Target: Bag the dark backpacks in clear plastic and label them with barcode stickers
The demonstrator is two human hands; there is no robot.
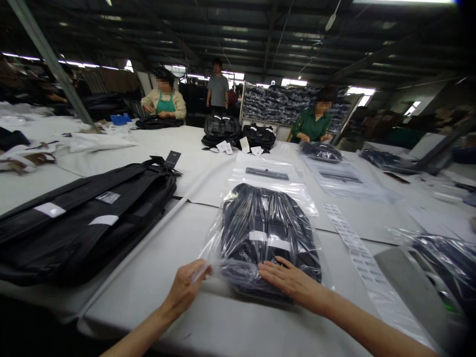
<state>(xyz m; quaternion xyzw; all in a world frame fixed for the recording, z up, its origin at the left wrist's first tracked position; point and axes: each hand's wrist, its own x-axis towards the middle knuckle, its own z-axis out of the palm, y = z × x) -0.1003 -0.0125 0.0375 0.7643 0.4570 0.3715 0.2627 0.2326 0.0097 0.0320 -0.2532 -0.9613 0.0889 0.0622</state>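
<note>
No legible text; print on label strip (pixel 355 243) too small.

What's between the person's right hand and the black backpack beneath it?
The head view shows clear plastic wrapping between the right hand and the black backpack.

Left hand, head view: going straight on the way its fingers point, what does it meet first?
Likely the left side of the black backpack inside the clear plastic bag, whose loose plastic the left hand pinches. Depth is unclear; it might pass just above.
</note>
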